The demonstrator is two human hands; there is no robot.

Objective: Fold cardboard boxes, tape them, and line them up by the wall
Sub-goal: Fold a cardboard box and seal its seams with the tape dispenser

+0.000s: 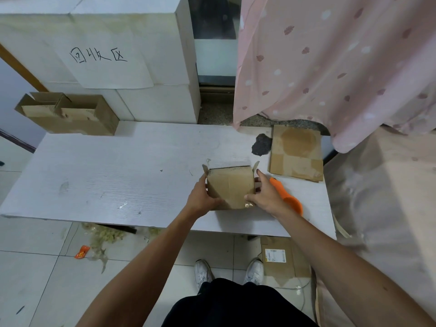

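Now, box: a small cardboard box [230,187] sits right of centre on the white table [118,173], near its front edge — clasped from both sides.
Left hand: the left hand [203,197] wraps the box's left side, fingers curled round it.
Right hand: the right hand [266,197] grips the right side, thumb at the lower corner, forefinger stretched along the edge.
Tape ends: loose tape ends [256,165] stand up at the far corners — they could stick to fingers and peel the seam.
Tape dispenser: the orange tape dispenser [291,201] lies just beside the right hand; a careless lift may knock it off.
Row: two brown boxes [70,114] stand at upper left; an uneven squeeze could dent this one.
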